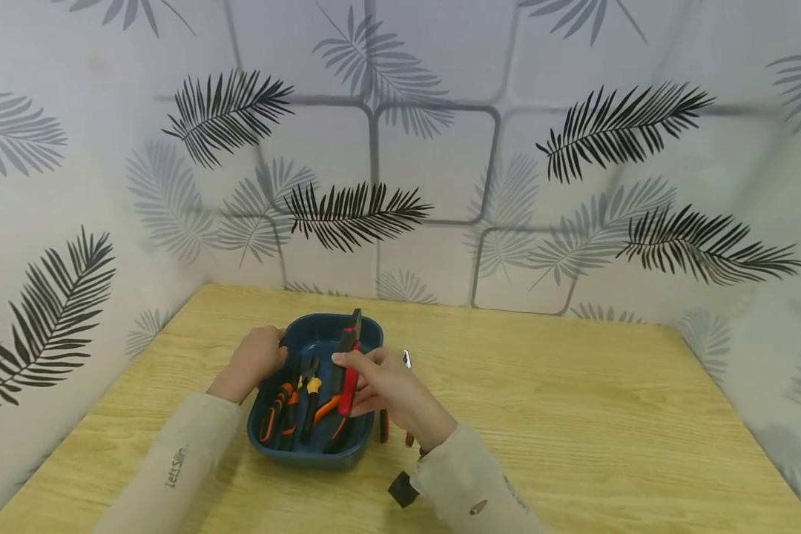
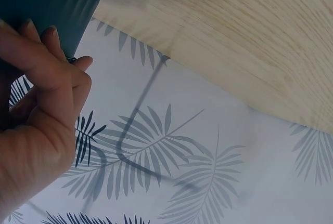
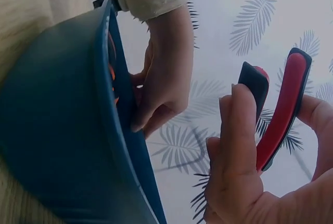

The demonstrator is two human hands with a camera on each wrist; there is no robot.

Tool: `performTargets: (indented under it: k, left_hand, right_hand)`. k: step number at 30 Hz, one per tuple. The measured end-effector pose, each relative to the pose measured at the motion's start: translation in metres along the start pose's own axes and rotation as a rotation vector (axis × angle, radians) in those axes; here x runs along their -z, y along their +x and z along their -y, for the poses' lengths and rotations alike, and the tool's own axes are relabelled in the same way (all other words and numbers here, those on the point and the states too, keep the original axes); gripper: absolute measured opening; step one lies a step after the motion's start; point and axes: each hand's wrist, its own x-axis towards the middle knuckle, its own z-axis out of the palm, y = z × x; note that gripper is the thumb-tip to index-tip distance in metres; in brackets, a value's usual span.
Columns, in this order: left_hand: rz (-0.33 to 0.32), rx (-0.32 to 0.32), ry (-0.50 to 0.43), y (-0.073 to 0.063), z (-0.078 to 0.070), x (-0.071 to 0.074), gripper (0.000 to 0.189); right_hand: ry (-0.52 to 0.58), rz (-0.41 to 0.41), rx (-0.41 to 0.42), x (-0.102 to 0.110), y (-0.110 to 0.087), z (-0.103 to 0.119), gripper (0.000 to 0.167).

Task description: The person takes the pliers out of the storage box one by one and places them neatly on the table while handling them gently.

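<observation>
My left hand point(image 1: 259, 357) grips the far left rim of a deep blue plastic basin point(image 1: 320, 461), and in the left wrist view its fingers point(image 2: 52, 42) curl over the basin's edge. Above the basin's right side, my right hand point(image 1: 395, 387) holds a pair of red-and-black pliers point(image 1: 348, 386) with the jaws pointing up and away. The right wrist view has their two handles point(image 3: 283, 112) spread apart between thumb and fingers. Inside the basin lie black-and-yellow pliers point(image 1: 311, 400), an orange-and-black tool point(image 1: 276, 415) and an orange handle point(image 1: 327, 408).
Just right of the basin, another hand tool point(image 1: 384, 426) lies on the wooden table point(image 1: 574, 415), partly hidden by my right hand. A small black square piece point(image 1: 403, 489) is beside my right sleeve. Leaf-patterned walls point(image 1: 434, 163) border the table at the back and sides.
</observation>
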Motion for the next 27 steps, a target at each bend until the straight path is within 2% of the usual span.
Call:
performTargets:
  k: [8, 17, 27]
  left_hand:
    - [-0.004, -0.002, 0.002, 0.0, 0.0, -0.002, 0.044]
    - [-0.021, -0.018, -0.001, 0.003, 0.006, -0.002, 0.044]
    - [-0.027, -0.033, 0.007, 0.003, 0.004, -0.004, 0.044]
  right_hand:
    - [-0.117, -0.063, 0.017, 0.007, 0.0, -0.002, 0.056]
    - [-0.15, -0.104, 0.028, 0.012, -0.002, -0.004, 0.049]
    - [-0.197, -0.16, 0.033, 0.027, -0.002, -0.011, 0.048]
